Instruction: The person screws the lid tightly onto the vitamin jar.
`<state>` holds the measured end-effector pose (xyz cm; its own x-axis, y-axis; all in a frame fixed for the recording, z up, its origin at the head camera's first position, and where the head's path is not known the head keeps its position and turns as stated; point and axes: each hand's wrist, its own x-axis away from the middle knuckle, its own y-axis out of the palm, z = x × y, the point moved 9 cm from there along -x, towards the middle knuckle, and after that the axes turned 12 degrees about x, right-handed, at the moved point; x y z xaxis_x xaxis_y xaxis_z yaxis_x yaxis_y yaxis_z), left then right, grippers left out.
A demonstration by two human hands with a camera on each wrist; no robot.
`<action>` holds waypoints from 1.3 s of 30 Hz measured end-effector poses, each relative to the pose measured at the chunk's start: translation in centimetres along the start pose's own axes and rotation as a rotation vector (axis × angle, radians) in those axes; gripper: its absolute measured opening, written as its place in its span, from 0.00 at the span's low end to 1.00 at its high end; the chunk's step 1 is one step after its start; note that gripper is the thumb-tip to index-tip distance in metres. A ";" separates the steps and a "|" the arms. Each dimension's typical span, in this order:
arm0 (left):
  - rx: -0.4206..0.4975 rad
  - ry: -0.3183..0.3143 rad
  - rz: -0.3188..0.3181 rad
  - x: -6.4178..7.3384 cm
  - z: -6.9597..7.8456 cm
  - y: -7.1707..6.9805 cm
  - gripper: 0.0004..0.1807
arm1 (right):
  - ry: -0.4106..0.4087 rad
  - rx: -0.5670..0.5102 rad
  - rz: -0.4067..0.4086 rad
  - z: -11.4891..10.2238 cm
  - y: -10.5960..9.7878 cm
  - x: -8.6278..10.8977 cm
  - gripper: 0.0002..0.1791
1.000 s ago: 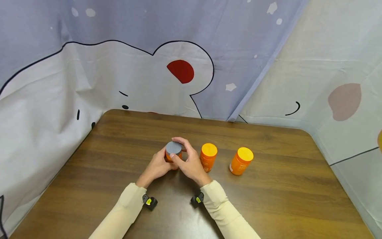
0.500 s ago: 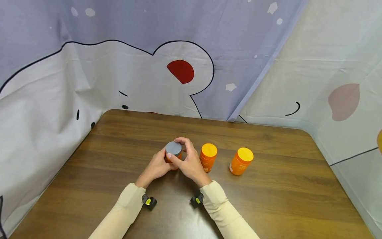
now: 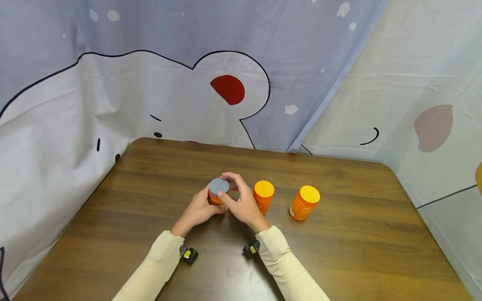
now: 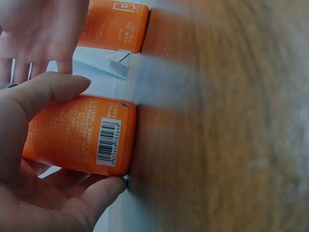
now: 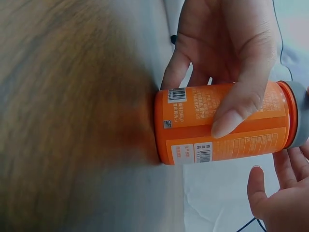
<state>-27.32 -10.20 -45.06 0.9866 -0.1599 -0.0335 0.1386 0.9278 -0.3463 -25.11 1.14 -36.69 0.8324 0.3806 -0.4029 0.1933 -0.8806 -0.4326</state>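
Observation:
An orange bottle [image 5: 222,123] with a grey lid [image 3: 219,186] stands upright on the wooden table. My left hand [image 3: 196,210] grips its body, with the thumb [image 4: 60,88] laid across the printed label. Around the lid sits my right hand [image 3: 242,205]: thumb at the near rim, index finger arched over to the far side. In the right wrist view, the other fingers of that hand [image 5: 289,193] show beside and below the lid. The lid's far side is partly hidden by fingers. A barcode shows on the bottle in the left wrist view.
Just right of my right hand stands an orange bottle with a yellow lid [image 3: 264,189], partly covered by that hand. Farther right is a second yellow-lidded orange bottle [image 3: 303,205]. A printed curtain [image 3: 180,96] hangs behind the table [image 3: 357,234].
My right thumb has slid slightly right along the near rim of the grey lid, and the right wrist has shifted a little right. The left hand and the bottles stay in place.

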 end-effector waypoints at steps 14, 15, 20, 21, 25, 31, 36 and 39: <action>-0.008 -0.016 0.009 -0.1 -0.3 0.0 0.38 | 0.043 0.025 0.034 0.3 -0.1 -0.1 0.27; -0.006 -0.017 0.007 -0.1 -0.4 0.0 0.38 | 0.044 0.026 0.032 0.4 0.0 -0.1 0.27; -0.006 -0.008 0.002 0.0 -0.2 0.0 0.37 | 0.031 0.038 0.006 0.3 0.2 0.0 0.28; -0.006 -0.005 0.001 0.0 -0.1 0.0 0.37 | 0.023 0.041 -0.002 0.2 0.2 0.0 0.29; -0.013 0.003 0.004 0.1 0.0 0.0 0.36 | -0.007 0.042 -0.025 0.0 0.3 0.0 0.28; -0.012 0.006 0.006 0.2 0.1 -0.1 0.36 | -0.002 0.041 -0.006 1.2 0.5 -0.1 0.28; -0.009 0.009 0.005 0.2 0.2 -0.1 0.35 | 0.020 0.080 0.041 3.4 0.9 -0.3 0.31; -0.011 0.007 0.006 0.2 0.2 -0.1 0.35 | 0.037 0.089 0.044 3.3 0.8 -0.2 0.32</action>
<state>-27.12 -10.25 -44.82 0.9868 -0.1564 -0.0423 0.1314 0.9252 -0.3561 -26.89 1.29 -39.64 0.8581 0.3298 -0.3937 0.1107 -0.8673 -0.4852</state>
